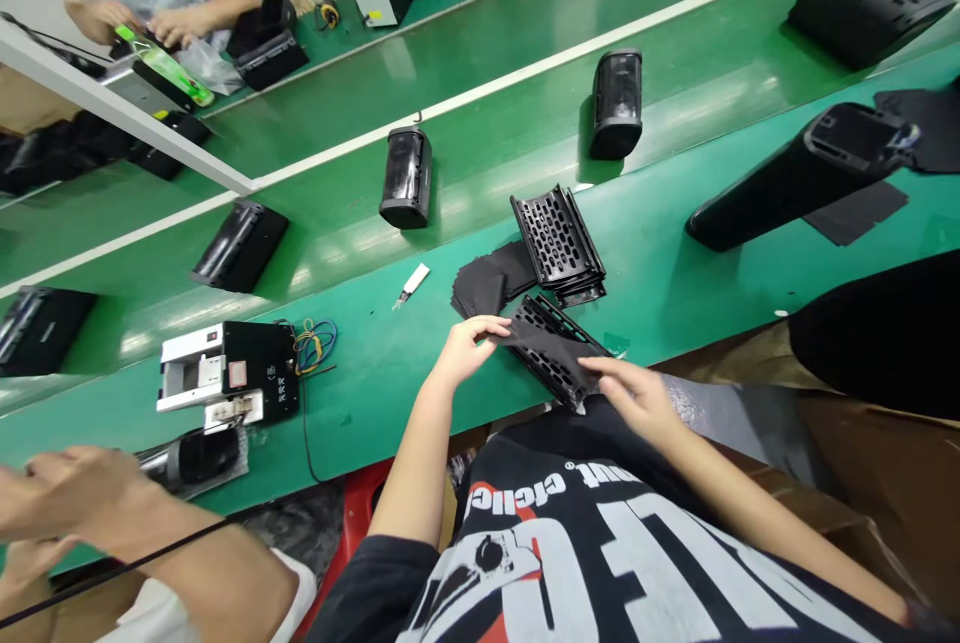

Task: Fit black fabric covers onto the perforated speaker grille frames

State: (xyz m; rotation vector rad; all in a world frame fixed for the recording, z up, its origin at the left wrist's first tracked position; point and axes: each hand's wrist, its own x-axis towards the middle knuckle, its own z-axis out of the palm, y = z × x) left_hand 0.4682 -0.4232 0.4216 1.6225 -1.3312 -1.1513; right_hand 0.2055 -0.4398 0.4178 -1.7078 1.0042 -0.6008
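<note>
A thin black sheet [551, 345] lies over a curved black perforated panel [541, 311] at the near edge of the green bench. My left hand [471, 348] pinches the left end of this sheet between thumb and fingers. At the sheet's right end, my right hand [637, 396] grips it, with fingertips on top and the thumb lower. Just beyond the panel is a stack of similar perforated panels [559, 238]. A fanned pile of black sheets [480, 285] sits beside that stack, close to my left hand.
A white-handled tool [412, 285] lies left of the sheets. Farther left stands a black-and-white machine [255, 373] with wires. Black speaker-like housings [406, 178] sit on the green belt. A tall black housing [795, 178] leans at right. A co-worker's arms [150, 523] are at lower left; others work across.
</note>
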